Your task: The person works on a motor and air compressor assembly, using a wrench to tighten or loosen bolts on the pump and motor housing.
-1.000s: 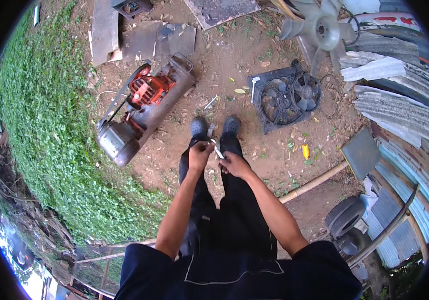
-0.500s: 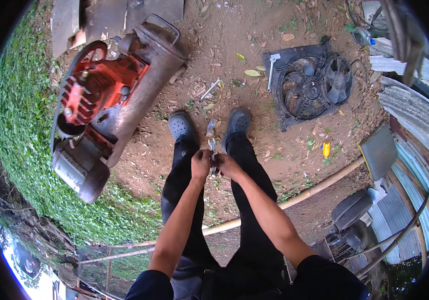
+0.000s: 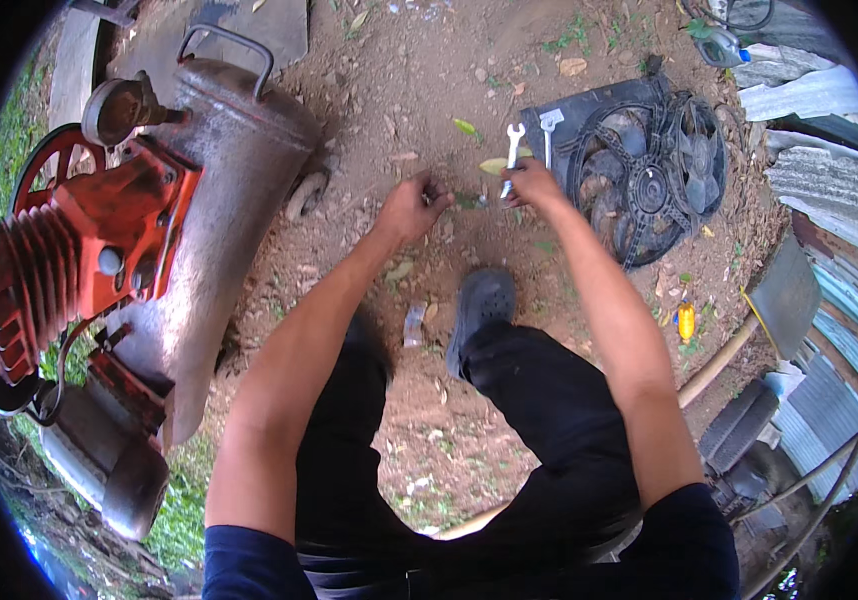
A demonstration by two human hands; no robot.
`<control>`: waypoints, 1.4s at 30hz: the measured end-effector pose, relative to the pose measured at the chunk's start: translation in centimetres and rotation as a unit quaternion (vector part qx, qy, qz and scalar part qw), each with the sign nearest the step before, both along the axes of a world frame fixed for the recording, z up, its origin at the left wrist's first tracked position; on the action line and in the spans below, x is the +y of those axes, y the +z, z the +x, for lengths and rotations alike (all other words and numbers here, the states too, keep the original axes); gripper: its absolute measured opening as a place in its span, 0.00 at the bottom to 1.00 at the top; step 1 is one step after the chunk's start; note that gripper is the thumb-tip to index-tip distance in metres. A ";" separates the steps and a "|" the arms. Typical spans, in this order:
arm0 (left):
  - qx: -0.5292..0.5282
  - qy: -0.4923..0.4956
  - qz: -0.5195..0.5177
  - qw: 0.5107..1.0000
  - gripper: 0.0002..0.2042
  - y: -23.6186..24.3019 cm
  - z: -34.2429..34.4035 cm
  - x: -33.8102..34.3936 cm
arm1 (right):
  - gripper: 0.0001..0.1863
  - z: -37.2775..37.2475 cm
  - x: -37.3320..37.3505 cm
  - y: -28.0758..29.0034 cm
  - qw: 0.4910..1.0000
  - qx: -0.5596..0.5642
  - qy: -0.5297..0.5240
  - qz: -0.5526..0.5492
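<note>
I am crouching with my right hand [image 3: 532,184] closed on a silver wrench [image 3: 513,142], held upright near the fan assembly [image 3: 649,200]. A second pale wrench-like tool [image 3: 551,124] rests at that assembly's left edge. My left hand [image 3: 416,205], lower and to the left, has curled fingers over the dirt; whether it grips anything is unclear. A small clear plastic piece [image 3: 414,325] lies between my feet. To my left, close by, is a red compressor pump [image 3: 114,235] on a rusty tank [image 3: 219,170].
Flat sheets [image 3: 239,30] lie at the upper left. On the right are corrugated sheets [image 3: 819,170], a yellow bottle [image 3: 686,322], a grey panel [image 3: 784,290], a bamboo pole [image 3: 714,365] and a tire [image 3: 739,425]. Grass [image 3: 184,480] borders the left.
I have bent down nearer the ground and compressor. My hands have moved from together at my legs to forward and apart, the wrench going with my right hand.
</note>
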State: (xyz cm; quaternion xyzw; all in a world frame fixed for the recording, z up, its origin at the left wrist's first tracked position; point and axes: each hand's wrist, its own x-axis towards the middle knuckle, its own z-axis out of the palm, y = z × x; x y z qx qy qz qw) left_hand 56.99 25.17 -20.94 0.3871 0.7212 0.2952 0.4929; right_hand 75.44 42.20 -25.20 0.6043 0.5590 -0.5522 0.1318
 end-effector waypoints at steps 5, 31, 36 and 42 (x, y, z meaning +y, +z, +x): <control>0.055 -0.057 0.106 0.991 0.24 2.6 -4.1 9.2 | 0.22 -0.2 9.4 2.3 0.955 -0.071 0.187 0.217; 0.348 -0.281 0.079 0.891 0.26 11.5 -10.2 6.6 | 0.13 4.0 4.5 0.2 0.921 -0.239 0.265 0.159; 0.376 -0.241 0.067 0.892 0.28 12.1 -9.5 7.5 | 0.15 4.7 3.9 0.5 0.908 -0.243 0.294 0.176; 0.354 -0.275 0.085 0.890 0.21 10.8 -9.0 8.1 | 0.14 5.8 3.7 -0.9 0.874 -0.254 0.318 0.267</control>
